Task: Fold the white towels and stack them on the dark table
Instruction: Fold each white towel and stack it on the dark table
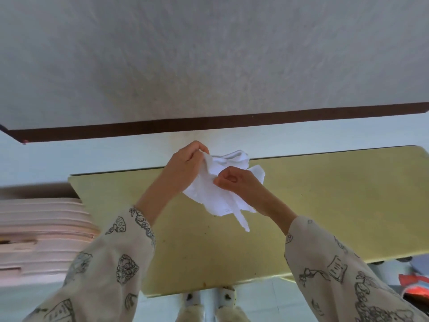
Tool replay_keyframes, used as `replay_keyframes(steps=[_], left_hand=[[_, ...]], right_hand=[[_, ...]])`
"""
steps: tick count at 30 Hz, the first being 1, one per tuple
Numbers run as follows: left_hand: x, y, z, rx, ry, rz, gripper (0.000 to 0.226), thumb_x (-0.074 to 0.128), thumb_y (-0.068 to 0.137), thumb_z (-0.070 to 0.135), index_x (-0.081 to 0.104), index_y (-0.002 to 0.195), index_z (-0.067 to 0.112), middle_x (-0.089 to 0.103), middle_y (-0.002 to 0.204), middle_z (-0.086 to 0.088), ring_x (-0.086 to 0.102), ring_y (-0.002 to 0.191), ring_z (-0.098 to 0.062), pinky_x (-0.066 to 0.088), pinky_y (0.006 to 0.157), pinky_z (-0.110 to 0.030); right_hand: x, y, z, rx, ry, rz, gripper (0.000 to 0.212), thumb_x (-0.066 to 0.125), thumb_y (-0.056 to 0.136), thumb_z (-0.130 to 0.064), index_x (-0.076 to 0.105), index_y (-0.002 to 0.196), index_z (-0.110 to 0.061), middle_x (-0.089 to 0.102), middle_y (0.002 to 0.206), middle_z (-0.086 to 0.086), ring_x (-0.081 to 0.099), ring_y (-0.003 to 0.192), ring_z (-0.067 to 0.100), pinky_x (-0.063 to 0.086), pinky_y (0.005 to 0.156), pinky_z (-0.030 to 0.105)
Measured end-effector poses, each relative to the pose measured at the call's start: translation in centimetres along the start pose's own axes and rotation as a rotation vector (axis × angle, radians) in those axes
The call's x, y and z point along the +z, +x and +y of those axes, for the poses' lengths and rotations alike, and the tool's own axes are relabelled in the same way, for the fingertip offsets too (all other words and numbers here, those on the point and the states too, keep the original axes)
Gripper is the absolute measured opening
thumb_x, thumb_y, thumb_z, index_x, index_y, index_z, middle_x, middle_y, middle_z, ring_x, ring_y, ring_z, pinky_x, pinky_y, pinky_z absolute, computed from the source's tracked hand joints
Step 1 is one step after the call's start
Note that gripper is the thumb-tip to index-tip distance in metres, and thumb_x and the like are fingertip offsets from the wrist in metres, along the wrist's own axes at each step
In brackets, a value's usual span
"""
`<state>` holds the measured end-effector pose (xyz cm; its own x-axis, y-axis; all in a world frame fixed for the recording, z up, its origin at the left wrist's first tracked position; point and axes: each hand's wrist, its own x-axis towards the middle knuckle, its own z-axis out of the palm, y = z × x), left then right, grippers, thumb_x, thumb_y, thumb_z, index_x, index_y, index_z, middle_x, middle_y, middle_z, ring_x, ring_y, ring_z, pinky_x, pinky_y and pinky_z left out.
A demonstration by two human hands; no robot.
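Over at the left edge, a stack of pale pink flat items (44,238) sits beside the yellowish counter (325,205), out of the way of the work. Next comes the left hand (185,166), raised above the counter with its fingers (197,147) curled and pinching the upper left edge of the white towel (216,194) — apparently to find a corner. The towel hangs crumpled between both hands, clear of the surface, with a narrow tail drooping toward the counter; held in the air like this, it can probably be shaken or pulled open before any fold is made. A second bunch of white cloth (234,159) shows just behind the hands, though whether it is part of the same towel or another one I cannot tell. To the right, the right hand (236,182) has its fingers closed in a pinch on the towel's middle edge, close to the left hand — likely working along the hem toward the next corner. Both patterned sleeves (111,263) are pushed back from the wrists. No folded stack is visible yet, so the task seems early.
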<state>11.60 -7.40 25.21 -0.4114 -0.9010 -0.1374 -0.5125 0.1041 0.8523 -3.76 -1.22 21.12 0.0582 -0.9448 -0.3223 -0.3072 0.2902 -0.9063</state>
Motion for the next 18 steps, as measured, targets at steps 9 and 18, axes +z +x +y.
replay_keyframes(steps=[9, 18], left_hand=[[-1.7, -2.0, 0.5, 0.06, 0.157, 0.095, 0.024, 0.056, 0.087, 0.04, 0.054, 0.082, 0.016, 0.054, 0.075, 0.008, 0.052, 0.072, -0.012, 0.044, 0.066, -0.026], [-5.5, -2.4, -2.7, 0.025, 0.238, 0.127, 0.018, 0.051, 0.092, 0.03, 0.054, 0.084, 0.015, 0.054, 0.076, 0.006, 0.05, 0.07, -0.011, 0.038, 0.061, -0.021]], right_hand=[[2.1, -0.1, -0.6, -0.03, 0.007, 0.031, 0.029, 0.058, 0.091, -0.025, 0.062, 0.079, 0.001, 0.057, 0.077, 0.011, 0.049, 0.075, 0.019, 0.04, 0.073, 0.031], [0.4, 1.2, 3.1, 0.046, -0.367, 0.248, 0.021, 0.057, 0.09, -0.022, 0.064, 0.091, -0.003, 0.056, 0.076, 0.004, 0.051, 0.077, 0.02, 0.034, 0.067, 0.025]])
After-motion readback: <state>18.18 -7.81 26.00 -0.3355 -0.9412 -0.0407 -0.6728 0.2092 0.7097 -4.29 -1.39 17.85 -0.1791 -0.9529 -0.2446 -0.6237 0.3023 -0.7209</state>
